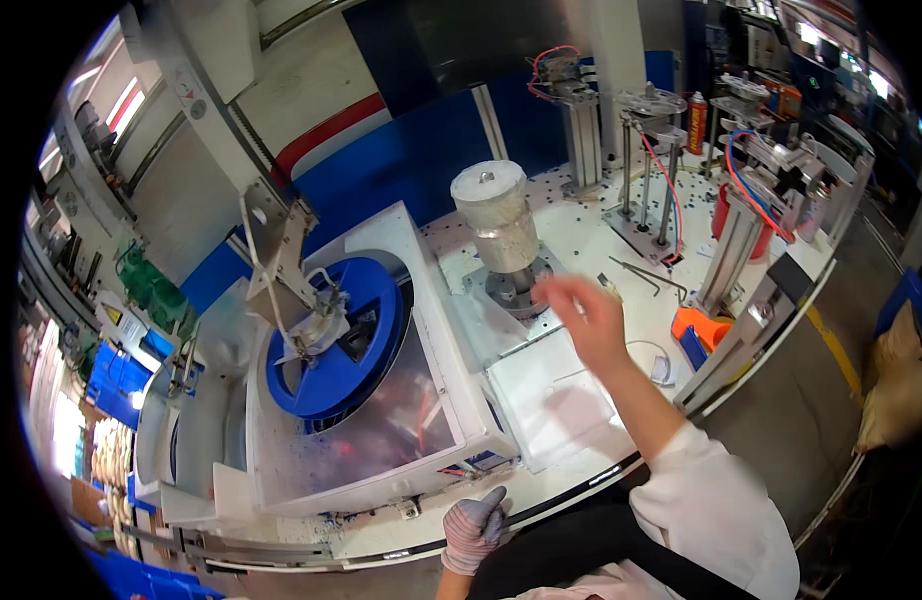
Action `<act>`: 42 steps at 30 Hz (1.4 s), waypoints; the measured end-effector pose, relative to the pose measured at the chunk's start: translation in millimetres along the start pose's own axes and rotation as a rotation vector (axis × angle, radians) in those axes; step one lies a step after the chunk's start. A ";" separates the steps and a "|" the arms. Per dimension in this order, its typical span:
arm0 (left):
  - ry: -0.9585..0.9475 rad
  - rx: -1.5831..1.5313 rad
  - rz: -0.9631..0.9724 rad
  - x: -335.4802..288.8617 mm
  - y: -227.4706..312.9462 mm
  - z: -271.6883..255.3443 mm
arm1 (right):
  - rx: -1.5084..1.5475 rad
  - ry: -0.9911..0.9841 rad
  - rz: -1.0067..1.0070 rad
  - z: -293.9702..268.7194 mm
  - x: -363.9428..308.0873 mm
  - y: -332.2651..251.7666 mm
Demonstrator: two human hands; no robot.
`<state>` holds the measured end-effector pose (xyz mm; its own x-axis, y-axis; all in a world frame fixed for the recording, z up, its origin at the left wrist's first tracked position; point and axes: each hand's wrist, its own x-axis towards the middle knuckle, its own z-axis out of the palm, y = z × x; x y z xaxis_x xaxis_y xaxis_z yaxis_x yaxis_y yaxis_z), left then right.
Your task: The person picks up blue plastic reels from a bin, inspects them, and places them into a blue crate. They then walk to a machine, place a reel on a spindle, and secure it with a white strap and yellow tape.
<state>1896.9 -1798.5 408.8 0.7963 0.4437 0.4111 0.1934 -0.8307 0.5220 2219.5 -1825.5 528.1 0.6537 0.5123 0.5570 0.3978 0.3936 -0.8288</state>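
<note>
My right hand (587,322), bare and a little blurred, is raised over the white worktable with its fingers apart and nothing visible in them. It is nearest to a wrapped, silvery cylinder (503,225) with a wide round top, which stands upright on a dark round metal base (521,292). My left hand (473,530) wears a light striped glove with a greyish thumb. It is closed in a fist at the table's front edge, thumb up, and the inside of the fist is hidden. Left of the cylinder, a blue wheel-shaped part (336,380) sits in a white machine housing (471,410).
A metal clamp arm (311,325) reaches down over the blue part. Metal fixtures with air hoses (661,170) stand at the back right, near a red spray can (696,122). Hex keys (646,275) and an orange-and-blue object (699,330) lie on the right.
</note>
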 end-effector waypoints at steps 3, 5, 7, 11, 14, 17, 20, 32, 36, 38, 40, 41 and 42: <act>0.008 0.098 -0.039 4.4 16.4 5.0 | -0.223 0.154 -0.272 23.7 117.9 13.1; 0.061 0.123 -0.030 10.6 28.3 12.5 | -0.585 0.036 -0.386 23.3 183.9 20.2; 0.116 0.055 -0.148 -2.1 31.7 21.6 | -0.864 -0.210 -0.294 34.0 224.2 34.4; 0.215 0.050 -0.320 -19.7 34.2 22.6 | -1.052 -0.465 -0.232 53.0 250.1 42.3; 0.201 0.081 -0.284 -11.0 32.8 16.8 | -1.170 -0.523 -0.200 63.3 262.0 48.7; 0.169 0.072 -0.245 -11.6 23.4 14.1 | -1.173 -0.663 -0.136 62.1 273.3 35.7; 0.190 0.039 -0.203 -11.5 14.8 10.0 | -1.110 -0.764 -0.093 59.4 277.1 32.5; 0.024 -0.071 -0.181 5.4 -14.0 5.9 | -0.299 -0.297 -0.148 21.1 240.2 49.9; -0.017 -0.062 -0.210 9.4 -22.2 5.0 | -0.378 -0.193 -0.275 6.2 189.9 48.5; -0.019 -0.055 -0.218 6.9 -28.5 3.9 | -0.481 -0.127 -0.365 -3.3 148.9 75.1; -0.017 -0.016 -0.167 16.8 -30.2 4.8 | -0.626 -0.123 -0.520 -14.6 119.2 109.6; -0.027 0.011 -0.150 23.0 -29.0 5.0 | -0.454 -0.173 -0.320 -15.6 110.3 118.0; -0.036 0.044 -0.132 27.4 -28.1 3.7 | -0.274 -0.216 -0.121 -10.5 103.1 120.7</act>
<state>1915.4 -1764.3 402.7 0.7821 0.5386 0.3134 0.3221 -0.7799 0.5366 2341.8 -1733.2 484.9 0.4520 0.6354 0.6261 0.6409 0.2569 -0.7234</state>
